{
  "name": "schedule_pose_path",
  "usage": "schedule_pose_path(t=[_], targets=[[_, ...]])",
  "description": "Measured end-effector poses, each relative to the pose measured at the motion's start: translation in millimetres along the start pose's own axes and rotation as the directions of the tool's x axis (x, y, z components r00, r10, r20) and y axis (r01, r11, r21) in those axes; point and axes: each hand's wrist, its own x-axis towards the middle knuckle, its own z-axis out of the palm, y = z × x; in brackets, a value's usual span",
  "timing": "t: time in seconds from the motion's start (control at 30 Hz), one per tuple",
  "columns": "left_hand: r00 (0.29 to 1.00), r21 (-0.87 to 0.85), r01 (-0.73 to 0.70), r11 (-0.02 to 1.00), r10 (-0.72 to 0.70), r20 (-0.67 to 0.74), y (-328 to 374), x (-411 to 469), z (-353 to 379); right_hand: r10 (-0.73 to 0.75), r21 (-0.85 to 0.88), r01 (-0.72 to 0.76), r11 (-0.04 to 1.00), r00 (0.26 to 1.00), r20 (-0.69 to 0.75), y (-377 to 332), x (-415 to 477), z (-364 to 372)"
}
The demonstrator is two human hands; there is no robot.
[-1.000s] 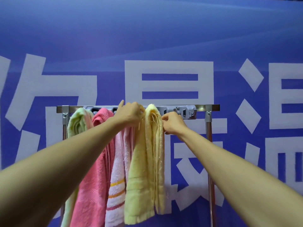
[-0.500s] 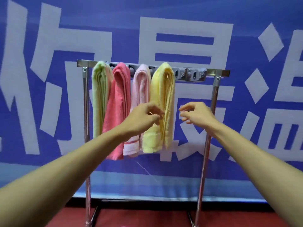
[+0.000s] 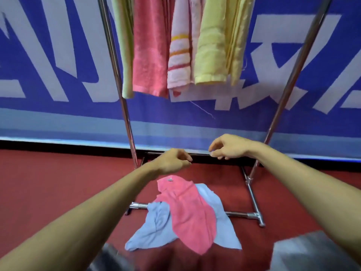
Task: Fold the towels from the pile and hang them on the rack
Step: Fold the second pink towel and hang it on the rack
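Left grip (image 3: 172, 161) and right grip (image 3: 228, 146) hover loosely curled over pink towel (image 3: 191, 212).

Red floor (image 3: 58, 182) beneath blue towel (image 3: 154, 229), pink towel (image 3: 191, 212).

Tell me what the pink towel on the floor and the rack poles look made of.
Pink towel: looks like soft terry cloth, matte and nubby, lying in limp creases. Rack poles: probably polished steel or chrome-plated tubing, judging by the bright streaky reflections.

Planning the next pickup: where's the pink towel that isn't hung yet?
Head view, lower centre: the crumpled pink towel lies on the red floor atop a light blue towel, across the rack's metal base bar.
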Motion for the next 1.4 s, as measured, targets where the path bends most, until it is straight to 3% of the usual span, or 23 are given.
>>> schedule_pose_path(t=[0.2, 0.4, 0.57, 0.67, 0.73, 0.9, 0.97, 1.1, 1.27, 1.4], targets=[[0.97, -0.062, 0.227, 0.972, -0.22, 0.107, -92.2, 25.7, 59.8, 0.118, 0.05, -0.126, 0.991, 0.984, 0.131, 73.0, 54.6, 92.5], [0.904, -0.04, 0.405, 0.914, -0.393, 0.17, -177.0, 45.8, 133.4, 0.319, 0.183, -0.354, 0.917, 0.927, 0.198, 148.7, 84.7, 186.2], [0.834, -0.02, 0.539, 0.842, -0.53, 0.15, -230.4, 51.7, 199.2, 0.496, 0.079, -0.518, 0.852, 0.846, 0.197, 193.4, 90.3, 269.1], [0.791, -0.099, 0.611, 0.785, -0.604, 0.097, -251.7, 52.4, 225.0, 0.657, 0.206, -0.675, 0.709, 0.738, 0.154, 216.0, 87.1, 313.8], [0.761, -0.123, 0.649, 0.751, -0.643, 0.086, -265.0, 52.7, 234.8, 0.715, 0.332, -0.739, 0.587, 0.665, 0.216, 222.5, 86.6, 336.0], [0.731, -0.111, 0.682, 0.723, -0.674, 0.103, -280.7, 52.9, 243.1, 0.77, 0.65, -0.717, 0.251, 0.555, 0.315, 225.9, 96.0, 359.4], [0.724, -0.116, 0.69, 0.714, -0.682, 0.105, -280.4, 55.2, 240.8, 0.769, 0.676, -0.711, 0.194, 0.538, 0.345, 222.1, 99.1, 355.8], [0.768, -0.078, 0.636, 0.767, -0.621, 0.158, -261.9, 58.5, 231.3, 0.735, 0.645, -0.726, 0.237, 0.568, 0.369, 208.1, 100.7, 338.4], [0.865, 0.123, 0.455, 0.882, -0.47, 0.174, -221.7, 84.8, 190.3, 0.581, 0.621, -0.562, 0.547, 0.789, 0.202, 173.6, 98.7, 278.2], [0.929, 0.164, 0.334, 0.928, -0.354, 0.112, -174.2, 96.5, 135.0, 0.444, 0.692, -0.383, 0.611, 0.89, 0.101, 146.2, 83.7, 220.9]])
